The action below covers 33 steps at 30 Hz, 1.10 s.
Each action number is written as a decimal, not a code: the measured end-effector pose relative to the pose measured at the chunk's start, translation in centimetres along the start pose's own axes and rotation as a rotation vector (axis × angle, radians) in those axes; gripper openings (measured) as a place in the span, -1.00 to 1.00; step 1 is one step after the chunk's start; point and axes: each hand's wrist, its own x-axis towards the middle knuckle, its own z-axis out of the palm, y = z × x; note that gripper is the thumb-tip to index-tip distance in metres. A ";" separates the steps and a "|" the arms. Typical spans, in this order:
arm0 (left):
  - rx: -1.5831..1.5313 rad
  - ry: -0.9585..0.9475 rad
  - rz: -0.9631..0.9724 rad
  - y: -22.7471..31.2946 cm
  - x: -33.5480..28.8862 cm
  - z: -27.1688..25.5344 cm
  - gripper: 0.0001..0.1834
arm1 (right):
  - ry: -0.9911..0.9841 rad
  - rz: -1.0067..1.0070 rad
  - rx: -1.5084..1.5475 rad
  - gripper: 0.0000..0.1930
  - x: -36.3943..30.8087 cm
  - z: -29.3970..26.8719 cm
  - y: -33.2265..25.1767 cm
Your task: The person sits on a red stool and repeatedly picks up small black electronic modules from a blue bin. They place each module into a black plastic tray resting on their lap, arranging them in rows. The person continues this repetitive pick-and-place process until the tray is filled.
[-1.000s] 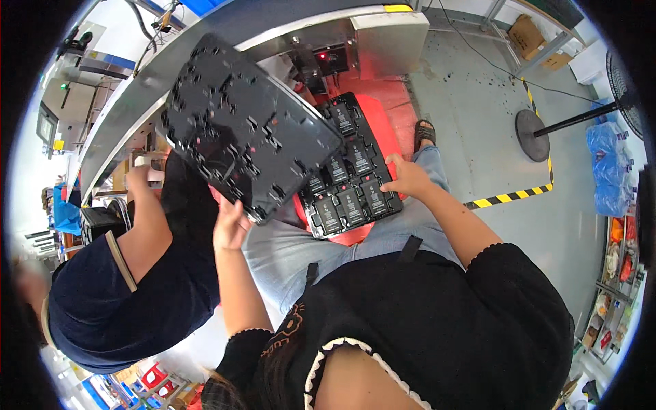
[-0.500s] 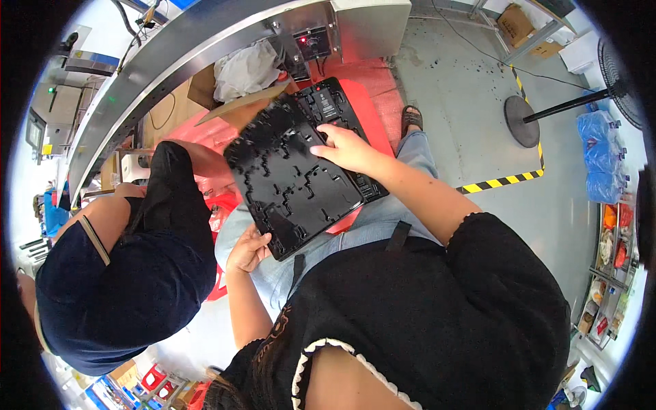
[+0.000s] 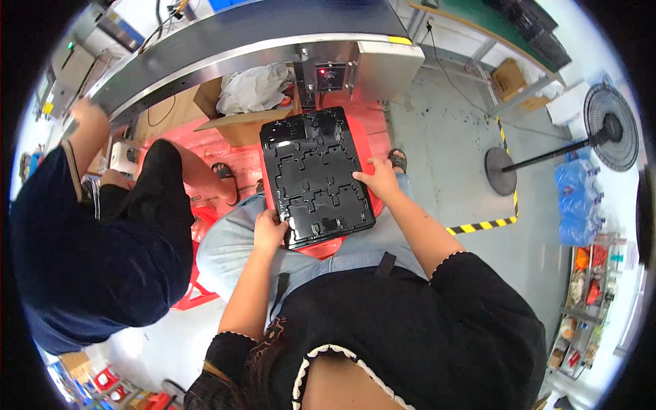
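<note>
A black moulded plastic tray (image 3: 316, 179) with shaped recesses lies flat on a red stool (image 3: 364, 141) between my knees. My left hand (image 3: 269, 231) grips its near left edge, with the fingertips at the rim. At the right edge, my right hand (image 3: 380, 180) holds the rim, its thumb on the border and the other fingers partly hidden. Anything beneath this tray is covered by it.
A co-worker (image 3: 96, 239) sits close on my left, one arm raised toward the metal conveyor (image 3: 260, 41) ahead. Under the conveyor stands an open cardboard box (image 3: 249, 128) holding white plastic bags (image 3: 253, 89). A pedestal fan (image 3: 501, 171) and blue water bottles (image 3: 577, 198) stand right.
The tray, tilted and turned over a tray of black items before, has come down level and squared up, hiding them. Both hands stay at its edges. The co-worker's arm has risen.
</note>
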 end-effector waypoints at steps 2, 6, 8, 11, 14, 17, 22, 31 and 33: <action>-0.191 -0.177 -0.162 -2.0 1.3 0.1 -0.63 | -0.032 -0.023 -0.023 -0.24 0.6 0.0 -0.1; 0.004 -0.216 -0.175 -1.9 0.3 0.0 -0.47 | -0.200 -0.076 -0.169 -0.35 0.3 -0.1 -1.2; 0.042 -0.119 -0.177 -2.2 -0.5 0.4 -0.47 | -0.247 0.012 -0.200 -0.42 -0.1 0.9 -1.9; -0.051 -0.043 -0.156 -2.3 -1.7 0.6 -0.44 | -0.212 0.025 -0.225 -0.48 -2.1 1.4 -2.6; -0.114 -0.017 -0.183 -1.8 -2.1 1.3 -0.48 | -0.152 0.044 -0.250 -0.44 -3.2 1.3 -2.0; 0.043 -0.093 -0.132 -1.0 -1.9 1.6 -0.55 | -0.146 0.100 -0.299 -0.42 -4.9 0.5 -3.0; 0.315 -0.055 0.063 0.5 -1.6 1.5 -0.59 | -0.264 0.034 -0.274 -0.49 -6.1 1.1 -1.6; 0.055 -0.117 0.247 -2.8 0.4 2.4 -0.58 | -0.634 -0.123 -0.470 -0.45 -2.5 1.0 2.5; -0.052 -0.100 0.203 1.1 -0.9 -1.2 -0.45 | -0.862 0.077 -0.751 -0.42 -1.0 -2.1 0.3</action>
